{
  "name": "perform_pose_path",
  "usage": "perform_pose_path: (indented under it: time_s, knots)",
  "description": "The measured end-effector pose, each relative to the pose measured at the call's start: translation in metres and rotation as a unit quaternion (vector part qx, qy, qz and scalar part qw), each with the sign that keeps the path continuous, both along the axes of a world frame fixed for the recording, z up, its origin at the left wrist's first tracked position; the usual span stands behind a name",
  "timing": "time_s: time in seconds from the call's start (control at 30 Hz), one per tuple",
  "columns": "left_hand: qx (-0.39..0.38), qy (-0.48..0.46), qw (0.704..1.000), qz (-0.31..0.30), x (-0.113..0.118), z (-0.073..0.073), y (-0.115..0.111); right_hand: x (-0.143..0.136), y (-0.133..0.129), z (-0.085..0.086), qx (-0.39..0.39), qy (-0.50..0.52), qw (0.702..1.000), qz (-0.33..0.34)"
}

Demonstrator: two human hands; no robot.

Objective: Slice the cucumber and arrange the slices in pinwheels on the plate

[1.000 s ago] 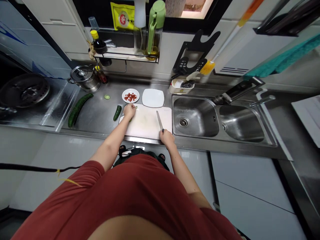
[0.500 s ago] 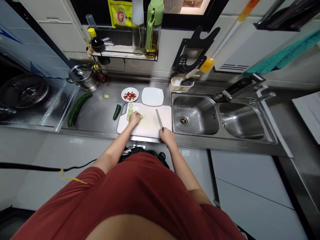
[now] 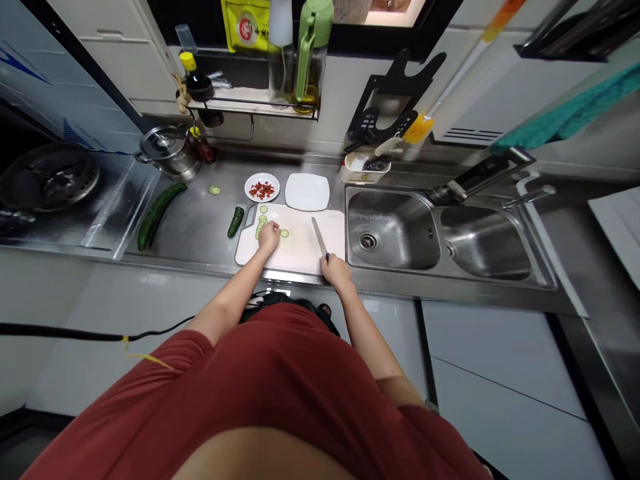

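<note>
My left hand is over the left part of a white cutting board, its fingers drawn together; what they hold, if anything, is hidden. Several pale green cucumber slices lie beside and partly under it, and a single slice rests just to its right. My right hand is wrapped round the handle of a knife, whose blade points away from me over the board's right side. Left of the board lies a cut piece of cucumber.
Behind the board stand a plate of red pieces and a square white plate. A long cucumber, a cucumber end and a steel pot are at left. To the right is a double sink.
My left hand has drawn slightly left, away from the single slice, which now shows whole. My right hand still holds the knife in nearly the same place. The view has shifted slightly.
</note>
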State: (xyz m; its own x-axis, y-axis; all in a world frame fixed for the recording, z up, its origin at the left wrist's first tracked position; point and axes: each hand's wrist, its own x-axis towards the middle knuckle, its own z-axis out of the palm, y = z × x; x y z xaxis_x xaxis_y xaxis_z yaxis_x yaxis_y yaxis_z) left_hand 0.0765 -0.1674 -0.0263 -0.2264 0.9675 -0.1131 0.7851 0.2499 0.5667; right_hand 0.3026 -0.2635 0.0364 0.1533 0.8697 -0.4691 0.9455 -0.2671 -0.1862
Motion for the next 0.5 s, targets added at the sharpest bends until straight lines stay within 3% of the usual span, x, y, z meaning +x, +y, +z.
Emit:
perform_pose_path:
  time_s: [0.23,0.5]
  knots:
    - [-0.021,0.007,1.000,0.019,0.003,0.001,0.005,-0.004,-0.011,0.011,0.037,-0.007,0.997,0.063]
    - [-0.014,0.003,1.000,0.009,0.000,-0.001,0.004,-0.023,-0.021,0.021,0.007,0.016,0.990,0.138]
